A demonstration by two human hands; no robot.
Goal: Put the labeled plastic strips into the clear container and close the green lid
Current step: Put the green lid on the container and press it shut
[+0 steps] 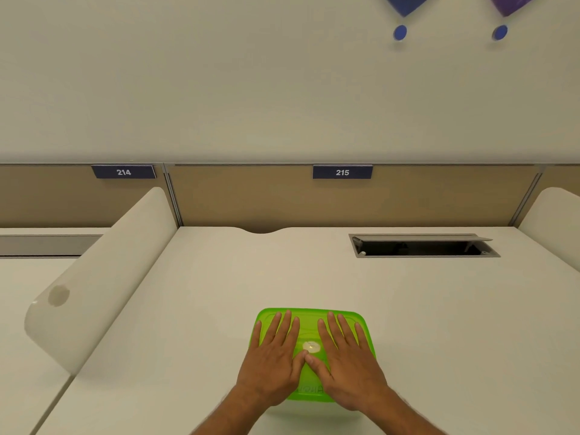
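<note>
The green lid [309, 315] lies flat on top of the container near the front of the white desk [282, 271]. My left hand [273, 359] rests palm down on the lid's left half, fingers spread. My right hand [345, 362] lies palm down on its right half, and the two thumbs meet near a small round white sticker [311, 346] at the lid's centre. The clear container below is almost wholly hidden by the lid and my hands. No labeled strips show.
A white curved divider [103, 277] rises along the desk's left side, and another [549, 211] at the far right. A cable hatch [423, 246] stands open at the back right. Tan partition panels carry signs 214 [123, 172] and 215 [342, 172].
</note>
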